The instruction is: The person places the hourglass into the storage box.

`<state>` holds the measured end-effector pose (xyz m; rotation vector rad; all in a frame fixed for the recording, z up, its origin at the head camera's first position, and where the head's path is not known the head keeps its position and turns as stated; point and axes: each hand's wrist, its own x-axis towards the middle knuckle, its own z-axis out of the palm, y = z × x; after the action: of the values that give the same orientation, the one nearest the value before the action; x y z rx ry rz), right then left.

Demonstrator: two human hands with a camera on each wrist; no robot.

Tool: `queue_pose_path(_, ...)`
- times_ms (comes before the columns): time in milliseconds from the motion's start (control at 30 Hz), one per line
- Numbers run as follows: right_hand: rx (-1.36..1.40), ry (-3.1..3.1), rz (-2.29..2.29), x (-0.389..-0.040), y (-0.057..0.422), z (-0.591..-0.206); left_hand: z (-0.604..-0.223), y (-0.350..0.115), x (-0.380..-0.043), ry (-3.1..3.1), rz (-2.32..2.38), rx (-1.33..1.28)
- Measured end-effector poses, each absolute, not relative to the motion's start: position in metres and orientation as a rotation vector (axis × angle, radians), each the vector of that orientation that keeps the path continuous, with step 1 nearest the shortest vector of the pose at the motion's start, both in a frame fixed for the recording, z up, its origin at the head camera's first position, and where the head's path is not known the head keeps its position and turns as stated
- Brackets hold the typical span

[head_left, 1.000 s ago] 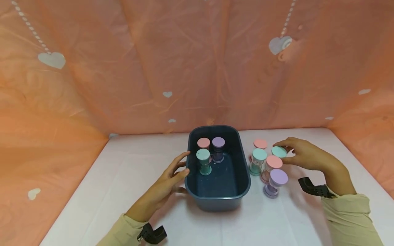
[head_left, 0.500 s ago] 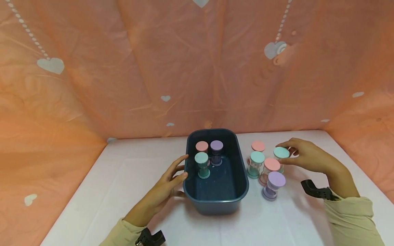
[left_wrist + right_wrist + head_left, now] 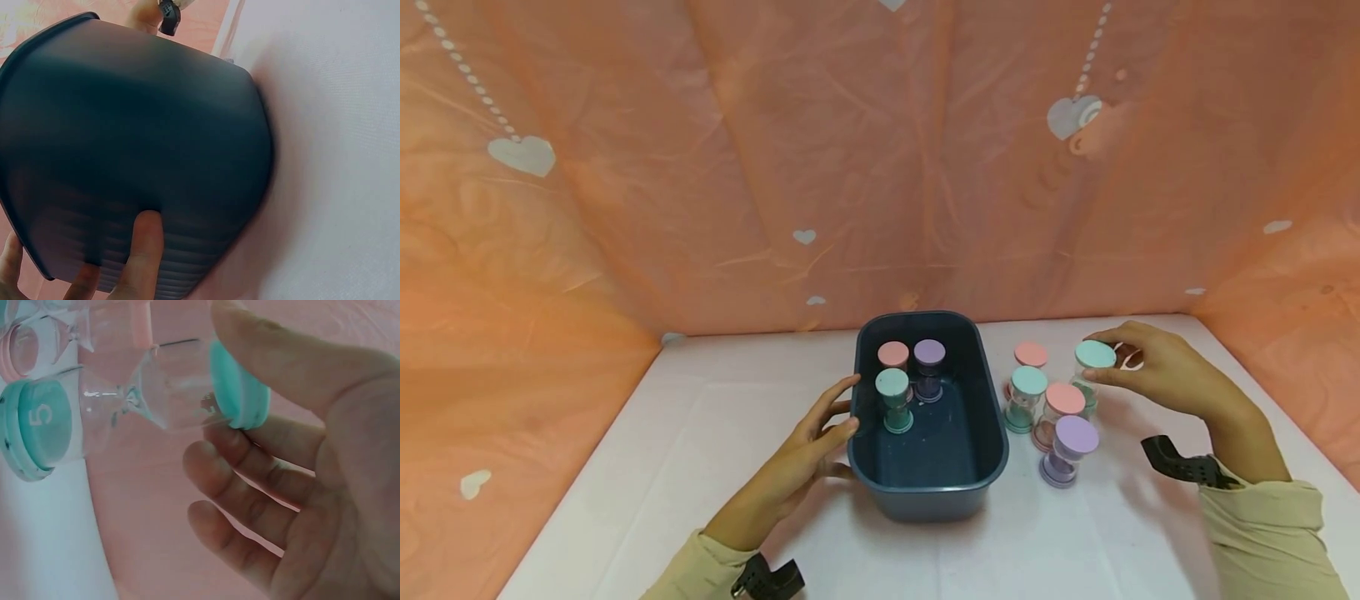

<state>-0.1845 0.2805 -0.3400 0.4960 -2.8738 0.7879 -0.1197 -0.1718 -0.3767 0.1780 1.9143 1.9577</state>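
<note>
My right hand pinches the teal cap of an hourglass between thumb and fingers. In the right wrist view this hourglass has clear glass and a "5" on its far end. My left hand rests against the left side of a dark blue bin, fingers spread. Its fingertips touch the outer wall in the left wrist view. Inside the bin stand a pink hourglass, a purple one and a teal one.
Right of the bin, several more hourglasses stand on the white table: a teal one, a purple one, a near pink one and a back pink one. An orange sheet with hearts hangs behind.
My right hand has moved right and slightly up with the teal hourglass, drawing it away from the pink one. My left hand and the bin have stayed in place.
</note>
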Motion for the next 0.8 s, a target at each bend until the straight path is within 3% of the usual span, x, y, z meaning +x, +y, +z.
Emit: queue_pose_path(800,0.345,-2.718,0.933,-0.181,0.277,-0.325,-0.378,-0.173,-0.121,1.889,1.963,0.193)
